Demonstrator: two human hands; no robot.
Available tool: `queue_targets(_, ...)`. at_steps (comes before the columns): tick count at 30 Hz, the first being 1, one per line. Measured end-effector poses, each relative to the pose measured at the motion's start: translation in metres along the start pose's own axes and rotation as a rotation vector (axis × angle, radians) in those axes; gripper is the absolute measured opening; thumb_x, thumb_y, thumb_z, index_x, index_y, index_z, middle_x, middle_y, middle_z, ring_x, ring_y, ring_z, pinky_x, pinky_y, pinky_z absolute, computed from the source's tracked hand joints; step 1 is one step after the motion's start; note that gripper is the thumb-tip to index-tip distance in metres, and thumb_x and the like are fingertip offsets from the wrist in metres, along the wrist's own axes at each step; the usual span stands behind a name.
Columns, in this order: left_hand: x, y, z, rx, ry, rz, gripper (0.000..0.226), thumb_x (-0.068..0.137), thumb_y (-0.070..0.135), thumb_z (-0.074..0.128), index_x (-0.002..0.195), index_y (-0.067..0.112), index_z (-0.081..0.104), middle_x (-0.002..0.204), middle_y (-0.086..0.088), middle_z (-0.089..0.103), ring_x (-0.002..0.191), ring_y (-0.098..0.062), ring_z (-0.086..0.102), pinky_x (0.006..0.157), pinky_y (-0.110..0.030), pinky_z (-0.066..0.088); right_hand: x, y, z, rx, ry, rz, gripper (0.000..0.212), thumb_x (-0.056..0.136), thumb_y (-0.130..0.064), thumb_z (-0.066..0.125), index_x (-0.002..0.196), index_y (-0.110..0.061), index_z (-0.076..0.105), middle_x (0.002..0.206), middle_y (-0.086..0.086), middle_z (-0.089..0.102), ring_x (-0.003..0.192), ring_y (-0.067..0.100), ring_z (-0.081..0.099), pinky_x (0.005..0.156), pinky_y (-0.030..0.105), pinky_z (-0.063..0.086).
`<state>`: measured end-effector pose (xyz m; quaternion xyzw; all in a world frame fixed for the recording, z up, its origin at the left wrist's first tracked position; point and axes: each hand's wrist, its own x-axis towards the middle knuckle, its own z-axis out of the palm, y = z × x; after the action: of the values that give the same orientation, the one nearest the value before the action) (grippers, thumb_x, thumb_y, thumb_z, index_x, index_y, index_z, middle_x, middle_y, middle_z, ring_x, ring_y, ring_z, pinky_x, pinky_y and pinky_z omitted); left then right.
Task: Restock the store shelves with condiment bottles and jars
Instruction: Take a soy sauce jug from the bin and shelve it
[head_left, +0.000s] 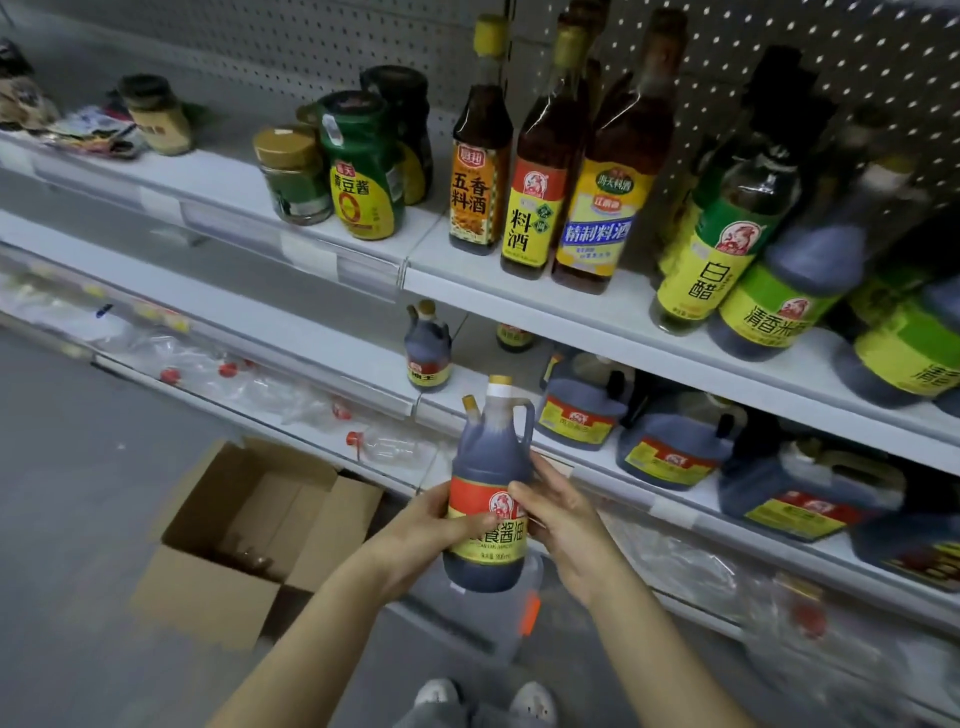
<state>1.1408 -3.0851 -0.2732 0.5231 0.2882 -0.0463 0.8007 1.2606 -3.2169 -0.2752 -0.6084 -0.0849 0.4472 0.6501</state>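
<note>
Grey floor (78, 467) stretched beneath a pair of pale shoes (439, 693), and an open cardboard box (208, 587) lay to the left beside the shelving. Above the shoes, the left hand (426, 527) and right hand (563, 525) held a dark soy sauce bottle (491, 462) upright in the air, each grip clamped around its labelled belly. Behind it, the middle shelf (483, 366) bore squat dark jugs (670, 452) and one small bottle (427, 348). Higher still, the top shelf (597, 309) carried tall cooking wine bottles (535, 192) and a green jar (361, 166).
</note>
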Motion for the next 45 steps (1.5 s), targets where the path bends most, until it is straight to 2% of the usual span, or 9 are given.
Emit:
queue_targets(6,0.048,-0.006,-0.02,0.097,0.017,-0.024,0.055,0.071,0.021,0.083,0.12,0.012,0.06,0.11,-0.008,0.072,0.105,-0.025,0.068,0.093,-0.039,0.053,0.042,0.004,-0.008,-0.018,0.049,0.013,0.038,0.087,-0.005,0.064,0.114,-0.032,0.062,0.103,-0.004,0.075,0.092,0.011,0.071,0.07,0.021,0.054)
queue_targets(14,0.11,0.008,-0.08,0.26,-0.129,-0.063,0.059,0.073,0.029,0.08,0.125,0.021,0.055,0.111,0.003,0.072,0.102,-0.013,0.068,0.088,-0.03,0.054,0.102,0.029,0.015,0.049,0.22,-0.006,0.052,0.084,-0.007,0.068,0.131,-0.027,0.056,0.11,0.001,0.073,0.1,0.017,0.069,0.082,0.03,0.054)
queue_targets(19,0.135,-0.017,-0.108,0.219,-0.086,-0.025,0.057,0.068,0.026,0.077,0.12,0.024,0.055,0.109,0.004,0.072,0.097,-0.009,0.069,0.073,-0.019,0.055,0.143,0.056,0.016,-0.012,0.14,-0.076,0.052,0.08,-0.01,0.071,0.128,-0.028,0.06,0.115,0.002,0.071,0.104,0.02,0.068,0.082,0.031,0.054)
queue_targets(22,0.168,-0.034,-0.12,0.176,-0.035,0.055,0.066,0.069,0.008,0.074,0.129,0.019,0.049,0.11,-0.003,0.071,0.095,-0.014,0.07,0.068,-0.02,0.057,0.174,0.078,0.004,-0.009,0.117,-0.131,0.06,0.072,-0.015,0.074,0.129,-0.026,0.059,0.118,0.0,0.069,0.105,0.018,0.068,0.081,0.029,0.055)
queue_targets(25,0.207,-0.053,-0.128,0.188,0.006,0.127,0.078,0.065,0.011,0.076,0.132,0.025,0.038,0.108,0.002,0.071,0.092,-0.009,0.07,0.064,-0.019,0.056,0.206,0.096,-0.01,0.0,0.092,-0.183,0.06,0.069,-0.018,0.073,0.126,-0.03,0.059,0.12,-0.002,0.068,0.104,0.014,0.068,0.079,0.026,0.054)
queue_targets(31,0.255,-0.055,-0.13,0.188,-0.044,0.23,0.078,0.06,0.017,0.078,0.126,0.033,0.039,0.105,0.004,0.073,0.095,-0.01,0.07,0.07,-0.021,0.057,0.235,0.098,-0.032,0.034,0.129,-0.271,0.052,0.066,-0.022,0.072,0.114,-0.038,0.061,0.111,-0.006,0.072,0.1,0.011,0.069,0.072,0.021,0.056)
queue_targets(36,0.279,-0.049,-0.135,0.217,-0.118,0.282,0.074,0.061,0.015,0.077,0.121,0.037,0.038,0.106,0.006,0.073,0.096,-0.009,0.07,0.073,-0.023,0.058,0.249,0.097,-0.038,0.023,0.089,-0.351,0.061,0.072,-0.017,0.069,0.131,-0.03,0.055,0.123,-0.006,0.067,0.107,0.013,0.067,0.077,0.026,0.057)
queue_targets(40,0.292,-0.04,-0.134,0.252,-0.163,0.353,0.081,0.067,0.015,0.075,0.136,0.029,0.034,0.117,0.0,0.069,0.106,-0.013,0.067,0.089,-0.031,0.056,0.261,0.089,-0.038,0.023,0.103,-0.408,0.069,0.074,-0.014,0.066,0.139,-0.022,0.047,0.128,-0.001,0.064,0.115,0.014,0.063,0.086,0.026,0.055)
queue_targets(45,0.308,-0.021,-0.131,0.355,-0.197,0.431,0.068,0.08,0.013,0.071,0.139,0.025,0.04,0.123,0.002,0.064,0.112,-0.012,0.063,0.095,-0.035,0.053,0.272,0.078,-0.041,0.1,0.119,-0.456,0.056,0.076,-0.013,0.065,0.13,-0.022,0.052,0.123,-0.004,0.067,0.113,0.01,0.063,0.085,0.023,0.054)
